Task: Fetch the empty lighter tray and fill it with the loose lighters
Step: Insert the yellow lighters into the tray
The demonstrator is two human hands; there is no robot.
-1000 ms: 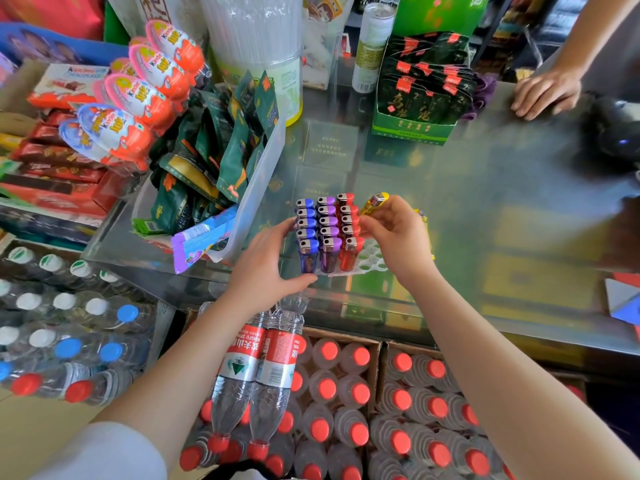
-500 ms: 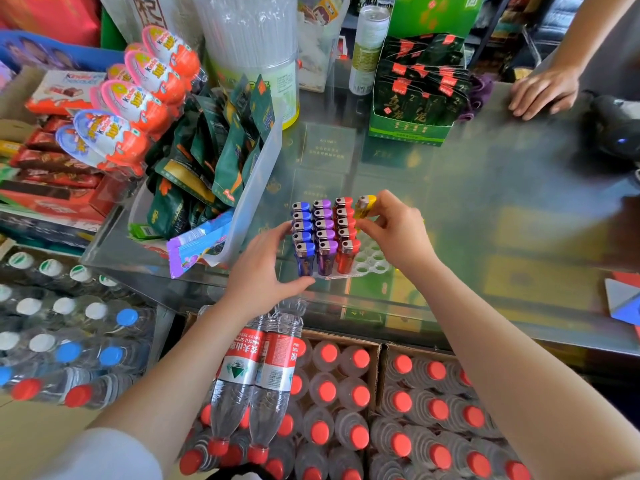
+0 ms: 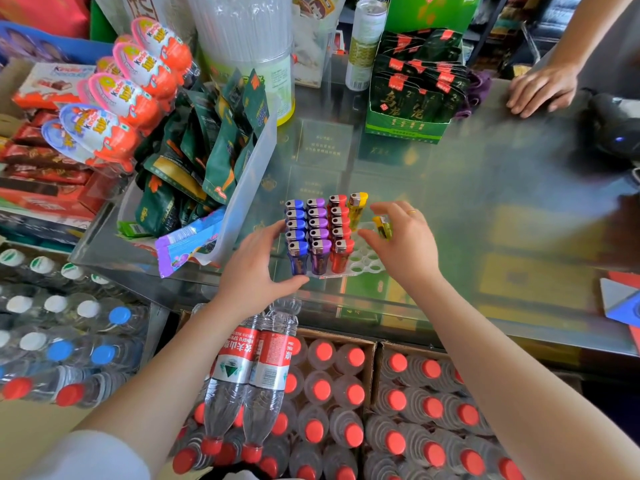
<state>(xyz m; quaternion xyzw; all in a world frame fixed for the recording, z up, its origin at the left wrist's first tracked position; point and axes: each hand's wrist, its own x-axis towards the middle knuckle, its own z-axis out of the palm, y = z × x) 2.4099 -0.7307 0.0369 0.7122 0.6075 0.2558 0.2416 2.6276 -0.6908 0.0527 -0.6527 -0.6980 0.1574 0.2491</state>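
Right hand pinched a yellow lighter just right of the lighter tray (one yellow already seated at back). Left hand, fingers relaxed, braced the tray's left edge on the glass counter.

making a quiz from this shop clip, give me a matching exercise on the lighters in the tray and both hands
Things:
1. blue lighters
2. red lighters
3. left hand
4. right hand

States:
A. holds a loose yellow lighter
B. leftmost column of the tray
C. rests against the tray's left side
D. third column from the left

Pairs: 1-B, 2-D, 3-C, 4-A
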